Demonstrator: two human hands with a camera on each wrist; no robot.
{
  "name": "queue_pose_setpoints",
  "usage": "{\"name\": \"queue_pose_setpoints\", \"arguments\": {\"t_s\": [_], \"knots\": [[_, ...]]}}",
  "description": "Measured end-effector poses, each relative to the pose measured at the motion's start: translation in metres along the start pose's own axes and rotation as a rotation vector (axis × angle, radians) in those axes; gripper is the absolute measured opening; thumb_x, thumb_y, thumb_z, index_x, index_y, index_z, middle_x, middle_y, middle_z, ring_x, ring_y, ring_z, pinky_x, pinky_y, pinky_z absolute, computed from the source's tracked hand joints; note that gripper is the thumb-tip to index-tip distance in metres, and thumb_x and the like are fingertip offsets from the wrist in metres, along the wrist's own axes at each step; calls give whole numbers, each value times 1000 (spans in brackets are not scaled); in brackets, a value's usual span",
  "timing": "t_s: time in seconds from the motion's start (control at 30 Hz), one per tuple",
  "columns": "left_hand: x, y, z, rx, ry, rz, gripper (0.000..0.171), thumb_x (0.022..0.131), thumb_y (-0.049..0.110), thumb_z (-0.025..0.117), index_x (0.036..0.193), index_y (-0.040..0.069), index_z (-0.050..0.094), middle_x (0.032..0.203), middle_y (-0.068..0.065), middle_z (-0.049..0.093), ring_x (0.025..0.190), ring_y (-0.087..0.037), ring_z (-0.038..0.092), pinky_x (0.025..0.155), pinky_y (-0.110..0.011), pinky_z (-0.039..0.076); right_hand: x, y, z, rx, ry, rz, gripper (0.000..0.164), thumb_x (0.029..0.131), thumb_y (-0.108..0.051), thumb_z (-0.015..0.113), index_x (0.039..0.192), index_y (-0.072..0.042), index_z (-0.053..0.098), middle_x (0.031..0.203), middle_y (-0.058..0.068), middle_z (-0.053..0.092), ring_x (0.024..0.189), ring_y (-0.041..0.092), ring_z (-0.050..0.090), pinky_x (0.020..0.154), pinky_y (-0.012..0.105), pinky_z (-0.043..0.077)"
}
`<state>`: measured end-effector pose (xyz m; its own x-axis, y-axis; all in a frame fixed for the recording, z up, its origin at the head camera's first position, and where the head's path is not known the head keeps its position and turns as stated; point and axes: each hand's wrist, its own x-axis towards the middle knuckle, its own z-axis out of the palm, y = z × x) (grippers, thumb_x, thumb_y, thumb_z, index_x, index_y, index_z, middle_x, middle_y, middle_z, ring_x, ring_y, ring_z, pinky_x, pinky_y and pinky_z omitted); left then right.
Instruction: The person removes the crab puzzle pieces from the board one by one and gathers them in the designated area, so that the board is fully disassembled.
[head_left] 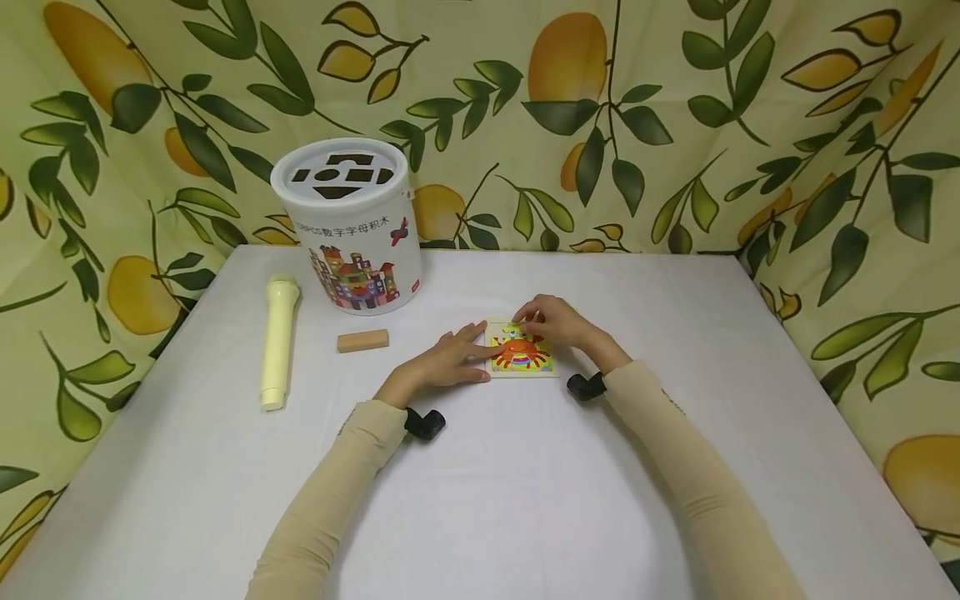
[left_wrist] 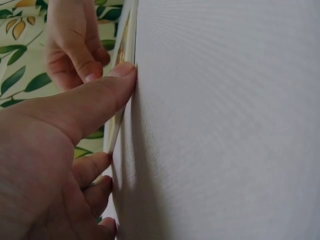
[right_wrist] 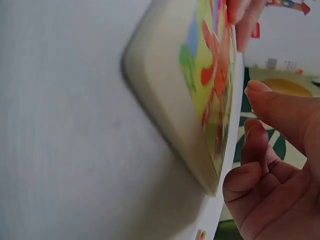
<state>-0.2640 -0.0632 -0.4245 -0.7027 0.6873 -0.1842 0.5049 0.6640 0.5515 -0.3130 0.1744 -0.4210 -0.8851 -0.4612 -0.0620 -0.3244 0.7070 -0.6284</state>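
A square crab picture puzzle board (head_left: 519,358) with a pale rim lies flat on the white table. My left hand (head_left: 447,360) is at its left side, fingers spread, one fingertip reaching over the picture. In the left wrist view the left thumb (left_wrist: 102,97) touches the board's edge. Over the board's upper right part hovers my right hand (head_left: 561,322), fingers loosely bent. The right wrist view shows the right hand (right_wrist: 280,165) with thumb and forefinger apart and nothing visible between them. The right hand covers part of the board's upper right area.
A white lidded bucket (head_left: 363,242) with shaped holes in its lid stands at the back left. A cream microphone-shaped tube (head_left: 278,343) lies at the left, with a wooden block (head_left: 363,341) beside it. A fruit-patterned curtain (head_left: 480,108) borders the table (head_left: 495,500).
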Motion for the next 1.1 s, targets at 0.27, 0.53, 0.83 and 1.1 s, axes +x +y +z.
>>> {"name": "queue_pose_setpoints", "arguments": {"t_s": [0.27,0.53,0.83,1.1], "knots": [[0,1,3,4,-1,-4,50,89,34,58,136,23,46,155,-11,10,143,-30,3,113,-55,4,0,-4,12,-32,-71,-63,21,89,-10,59,109,-10,66,97,10,54,83,21,47,75,29,39],[1,0,2,30,5,6,50,89,35,57,136,24,45,155,-12,11,143,-31,6,112,-56,6,2,-4,11,-66,-93,-94,21,89,-9,59,109,-11,62,95,11,51,85,21,47,77,31,40],[1,-1,1,18,10,14,50,89,34,58,136,22,45,155,-13,10,143,-32,5,112,-57,6,3,-5,9,-63,-85,-83,19,88,-11,60,107,-13,60,96,12,44,88,23,42,76,31,38],[3,-2,1,29,2,4,50,90,35,57,137,25,45,155,-10,10,143,-30,4,113,-55,5,4,-6,7,-47,-58,-55,26,86,-11,63,111,-12,57,100,14,53,85,24,47,77,32,40]]}}
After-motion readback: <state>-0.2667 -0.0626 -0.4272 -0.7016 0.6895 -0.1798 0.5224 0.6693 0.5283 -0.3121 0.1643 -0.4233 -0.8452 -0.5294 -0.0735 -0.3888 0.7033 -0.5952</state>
